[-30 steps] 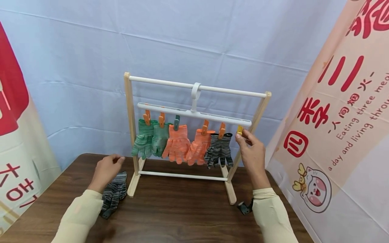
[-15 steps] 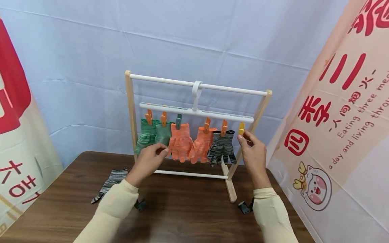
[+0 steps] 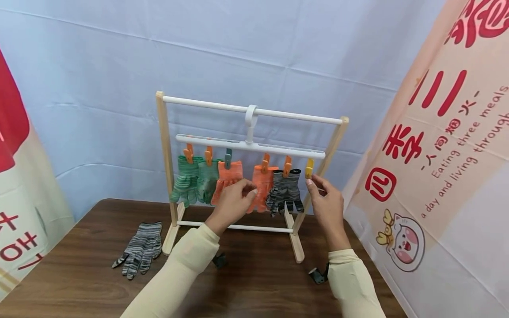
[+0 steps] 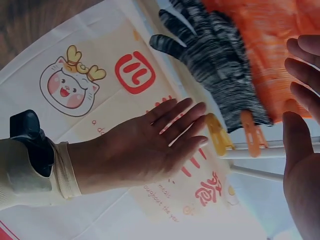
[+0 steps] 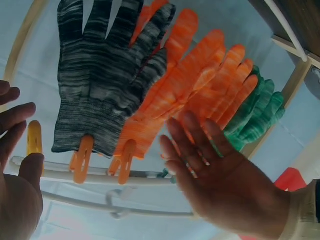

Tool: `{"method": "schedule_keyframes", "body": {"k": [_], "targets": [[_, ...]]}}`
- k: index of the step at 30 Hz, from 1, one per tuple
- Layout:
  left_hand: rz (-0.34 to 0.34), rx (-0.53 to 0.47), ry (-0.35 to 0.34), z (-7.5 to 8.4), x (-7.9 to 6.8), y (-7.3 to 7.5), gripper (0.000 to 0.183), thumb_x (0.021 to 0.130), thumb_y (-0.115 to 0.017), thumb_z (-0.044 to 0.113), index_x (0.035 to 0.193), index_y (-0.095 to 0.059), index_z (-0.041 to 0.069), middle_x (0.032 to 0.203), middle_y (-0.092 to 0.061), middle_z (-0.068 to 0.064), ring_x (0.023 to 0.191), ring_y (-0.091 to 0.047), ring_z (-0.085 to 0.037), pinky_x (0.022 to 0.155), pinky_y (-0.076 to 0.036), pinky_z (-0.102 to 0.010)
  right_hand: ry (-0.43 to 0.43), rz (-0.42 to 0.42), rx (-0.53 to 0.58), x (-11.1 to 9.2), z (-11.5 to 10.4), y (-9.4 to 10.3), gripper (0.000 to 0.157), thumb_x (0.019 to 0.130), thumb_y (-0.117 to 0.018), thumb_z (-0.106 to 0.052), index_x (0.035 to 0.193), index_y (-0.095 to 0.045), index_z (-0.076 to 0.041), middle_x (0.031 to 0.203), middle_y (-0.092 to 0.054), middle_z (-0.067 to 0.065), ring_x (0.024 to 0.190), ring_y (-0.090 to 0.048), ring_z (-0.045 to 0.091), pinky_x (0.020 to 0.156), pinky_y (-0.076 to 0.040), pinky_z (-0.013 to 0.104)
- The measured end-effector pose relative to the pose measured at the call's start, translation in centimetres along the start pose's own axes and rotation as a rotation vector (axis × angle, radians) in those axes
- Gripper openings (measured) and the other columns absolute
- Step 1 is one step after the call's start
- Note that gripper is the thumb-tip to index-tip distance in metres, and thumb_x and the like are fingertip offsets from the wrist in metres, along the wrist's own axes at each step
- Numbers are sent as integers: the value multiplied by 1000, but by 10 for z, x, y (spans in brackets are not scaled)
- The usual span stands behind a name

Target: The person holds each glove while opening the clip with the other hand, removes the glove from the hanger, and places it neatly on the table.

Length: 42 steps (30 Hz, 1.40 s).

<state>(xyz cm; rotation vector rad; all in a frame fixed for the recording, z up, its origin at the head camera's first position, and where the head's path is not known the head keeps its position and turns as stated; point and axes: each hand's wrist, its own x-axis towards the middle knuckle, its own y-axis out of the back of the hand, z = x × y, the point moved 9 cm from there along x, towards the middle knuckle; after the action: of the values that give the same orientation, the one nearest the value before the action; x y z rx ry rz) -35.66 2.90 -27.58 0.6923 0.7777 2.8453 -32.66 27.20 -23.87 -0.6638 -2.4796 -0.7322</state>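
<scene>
At the right end of the white hanger (image 3: pixel 222 144), a yellow clothespin (image 3: pixel 309 165) hangs with no glove in it. Thumb and fingertips of my right hand (image 3: pixel 328 210) are at its lower end, lightly pinching it. My left hand (image 3: pixel 230 205) is in front of the orange gloves (image 3: pixel 261 187), fingers loosely bent and nothing in them; in the right wrist view its palm faces the row. A dark striped glove (image 3: pixel 287 190) hangs from an orange clothespin (image 3: pixel 287 165) beside the yellow one. Green gloves (image 3: pixel 185 183) hang at the left end.
Left of the rack, another dark striped glove (image 3: pixel 141 249) lies flat on the brown table (image 3: pixel 254 291). A wooden frame (image 3: pixel 166 150) with a white top bar (image 3: pixel 294 115) carries the hanger. A printed cloth (image 3: pixel 445 185) stands along the right side.
My left hand has moved right from above the loose glove to the front of the orange gloves, uncovering that glove. My right hand has stayed at the yellow clothespin.
</scene>
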Motion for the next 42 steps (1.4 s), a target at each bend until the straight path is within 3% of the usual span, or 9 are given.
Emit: {"method": "schedule_keyframes", "body": {"k": [12, 23, 42], "targets": [[-31, 4, 32, 12, 12, -22, 31, 93, -52, 31, 120, -56, 16, 109, -59, 4, 94, -57, -13, 77, -47, -37, -38, -67, -31, -7, 4, -15, 44, 88, -55, -46, 119, -62, -15, 118, -60, 6, 103, -55, 25, 84, -45, 40], [-22, 34, 31, 20, 16, -25, 32, 93, -52, 32, 121, -55, 15, 112, -59, 2, 92, -57, -13, 76, -48, -36, 1, -123, 50, -5, -1, -34, 53, 87, -54, -51, 124, -58, -13, 122, -58, 5, 116, -50, 24, 96, -38, 40], [30, 82, 24, 26, 17, -28, 35, 92, -55, 31, 123, -52, 15, 115, -58, 0, 98, -56, -17, 78, -47, -39, 34, -160, 105, -6, -20, -42, 53, 83, -59, -51, 129, -52, -24, 116, -59, 4, 108, -55, 18, 88, -44, 40]]}}
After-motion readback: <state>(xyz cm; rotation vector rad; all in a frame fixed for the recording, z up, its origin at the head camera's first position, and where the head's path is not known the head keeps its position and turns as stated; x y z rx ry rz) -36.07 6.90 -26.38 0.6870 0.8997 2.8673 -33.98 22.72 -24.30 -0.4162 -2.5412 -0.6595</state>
